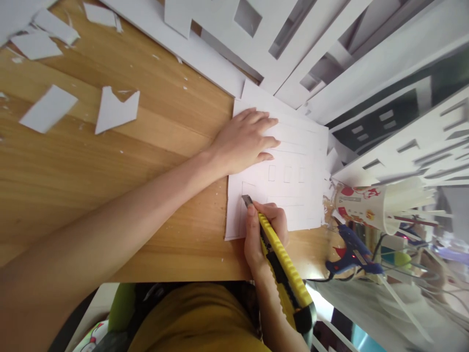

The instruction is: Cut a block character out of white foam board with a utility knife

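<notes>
A wooden table [110, 186] fills most of the view, its near edge running just in front of the person's yellow top. Across the far right side lie large white boards [293, 44] with square and slot-shaped openings cut out of them, stacked and overlapping at angles. Nearer, a white sheet [308, 146] lies flat on the table, close to the near edge, with faint drawn lines and three small rectangles marked across its middle. The left hand [244, 142] lies palm down on the upper left part of this sheet, fingers stretched out and close together, pressing it flat. The right hand [266, 230] is closed around a yellow knife [282, 259], forefinger laid along the top, with the blade tip touching the sheet near its lower left corner, on a drawn line. Just to the right of the sheet a paper cup [361, 208] with red print lies on its side, and a blue glue gun [351, 252] rests below it. Small white scraps [115, 110] lie scattered over the left part of the table, well apart from both hands.
</notes>
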A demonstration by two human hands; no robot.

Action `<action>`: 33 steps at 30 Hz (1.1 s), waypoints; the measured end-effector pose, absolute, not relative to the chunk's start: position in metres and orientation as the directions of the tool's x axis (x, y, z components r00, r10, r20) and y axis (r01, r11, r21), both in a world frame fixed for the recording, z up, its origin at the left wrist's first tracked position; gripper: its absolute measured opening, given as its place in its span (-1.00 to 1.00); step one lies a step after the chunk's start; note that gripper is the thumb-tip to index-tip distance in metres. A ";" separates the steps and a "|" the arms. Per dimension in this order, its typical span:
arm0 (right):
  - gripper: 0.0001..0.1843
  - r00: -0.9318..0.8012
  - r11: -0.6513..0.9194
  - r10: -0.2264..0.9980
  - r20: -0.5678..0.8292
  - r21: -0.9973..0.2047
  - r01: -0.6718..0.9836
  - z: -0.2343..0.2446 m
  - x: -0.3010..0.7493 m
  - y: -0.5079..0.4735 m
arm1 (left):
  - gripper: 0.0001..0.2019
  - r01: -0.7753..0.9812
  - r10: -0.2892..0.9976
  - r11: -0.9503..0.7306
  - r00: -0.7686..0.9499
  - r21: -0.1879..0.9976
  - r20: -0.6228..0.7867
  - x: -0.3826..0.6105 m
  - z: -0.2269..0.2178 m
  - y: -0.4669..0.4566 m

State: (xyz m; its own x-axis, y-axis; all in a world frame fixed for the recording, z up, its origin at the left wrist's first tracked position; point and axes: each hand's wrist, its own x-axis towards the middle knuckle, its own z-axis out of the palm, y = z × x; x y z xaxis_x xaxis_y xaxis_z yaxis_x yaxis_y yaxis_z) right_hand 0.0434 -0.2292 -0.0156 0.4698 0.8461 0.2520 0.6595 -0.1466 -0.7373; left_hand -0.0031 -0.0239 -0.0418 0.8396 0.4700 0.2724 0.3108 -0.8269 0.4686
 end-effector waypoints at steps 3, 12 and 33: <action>-0.83 0.472 -0.156 0.852 0.228 -0.749 0.644 -0.016 0.043 -0.233 | -0.62 0.295 0.467 -0.825 0.836 0.481 0.287 -0.002 -0.045 -0.022; -0.87 0.518 -0.195 0.831 0.203 -0.765 0.613 -0.014 0.037 -0.241 | -0.63 0.261 0.466 -0.825 0.816 0.501 0.341 0.000 -0.053 -0.020; -0.89 0.563 -0.229 0.805 0.185 -0.779 0.583 -0.020 0.047 -0.219 | -0.62 0.320 0.483 -0.829 0.823 0.459 0.299 -0.003 -0.042 -0.028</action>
State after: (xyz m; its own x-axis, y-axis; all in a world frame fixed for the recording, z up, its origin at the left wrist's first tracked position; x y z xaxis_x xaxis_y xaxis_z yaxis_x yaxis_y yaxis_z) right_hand 0.0469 -0.2190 -0.0203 0.5635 0.8051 0.1851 0.5835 -0.2292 -0.7791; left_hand -0.0035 -0.0275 -0.0423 0.8228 0.4833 0.2991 0.3203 -0.8290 0.4585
